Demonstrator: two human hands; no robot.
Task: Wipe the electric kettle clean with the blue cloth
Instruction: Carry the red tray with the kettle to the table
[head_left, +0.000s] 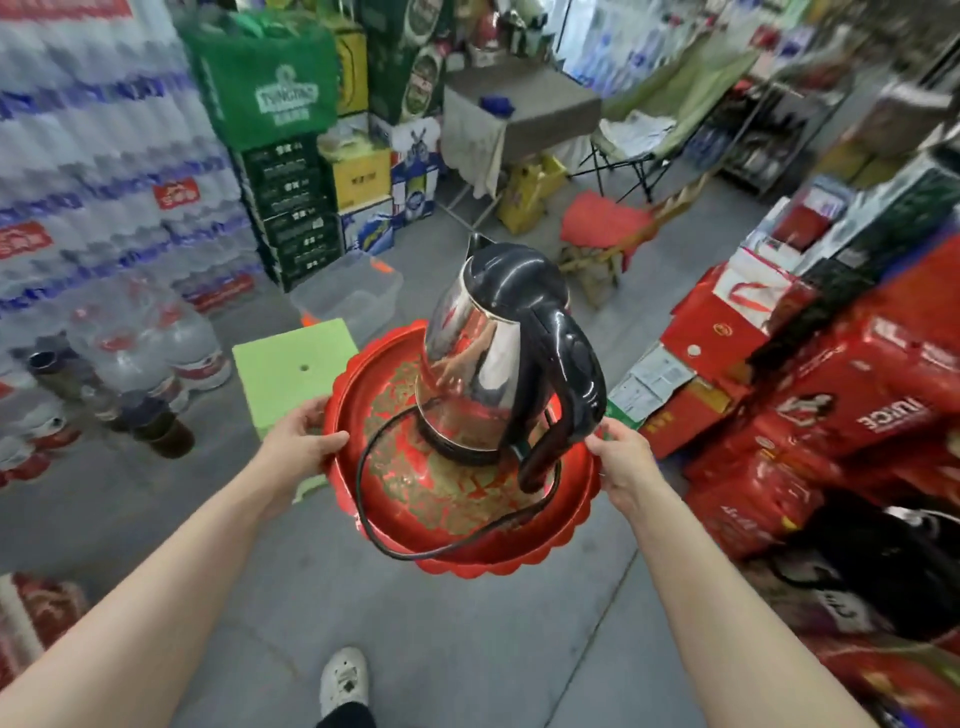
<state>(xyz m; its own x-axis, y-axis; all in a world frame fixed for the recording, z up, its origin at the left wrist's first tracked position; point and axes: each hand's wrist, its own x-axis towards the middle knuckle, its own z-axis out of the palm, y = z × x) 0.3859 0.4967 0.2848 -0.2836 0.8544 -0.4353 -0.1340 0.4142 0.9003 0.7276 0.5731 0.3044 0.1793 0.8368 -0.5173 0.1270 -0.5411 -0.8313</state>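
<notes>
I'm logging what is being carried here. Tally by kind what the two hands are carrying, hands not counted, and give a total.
Red tray: 1, with the left hand and the right hand each gripping one side of its rim
Electric kettle: 1, standing on the tray
Black power cord: 1, looped across the tray and over its near rim
Total: 3

Head-worn camera looks forward and down, close above the outstretched arms.

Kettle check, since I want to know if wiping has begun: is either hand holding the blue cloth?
No: the left hand and right hand both grip the red tray carrying the kettle.
</notes>
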